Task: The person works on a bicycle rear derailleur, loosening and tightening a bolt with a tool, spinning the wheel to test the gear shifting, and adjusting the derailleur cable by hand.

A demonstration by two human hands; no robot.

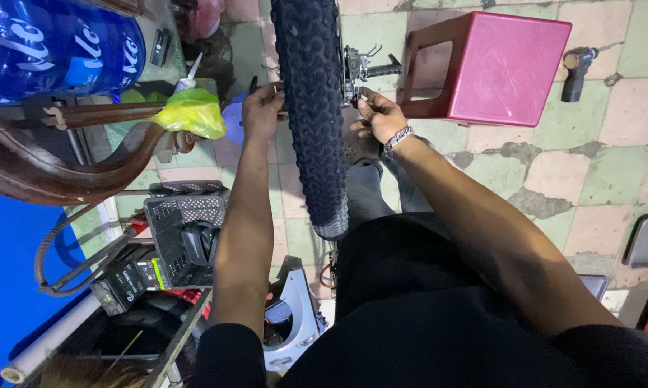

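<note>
Shirt: a black shirt (439, 316) fills the bottom of the view, closest to the camera, with both bare arms reaching forward from it.
Tyre: 1 knobbly black bicycle tyre (311, 108) stands upright between the 2 arms, running up to the top edge.
Left hand: the left hand (262, 109) is closed around a part at the left side of the wheel; what it grips is hidden.
Right hand: the right hand (378, 115), a watch (398, 136) on its wrist, pinches the metal gear mechanism (357, 68) at the right of the tyre.
Stool: a red plastic stool (492, 65) sits on the tiled floor (597, 158), just beyond the right hand.
Left side: a black crate (176, 215), a yellow-green bag (192, 111) and a blue water jug (54, 43).
</note>
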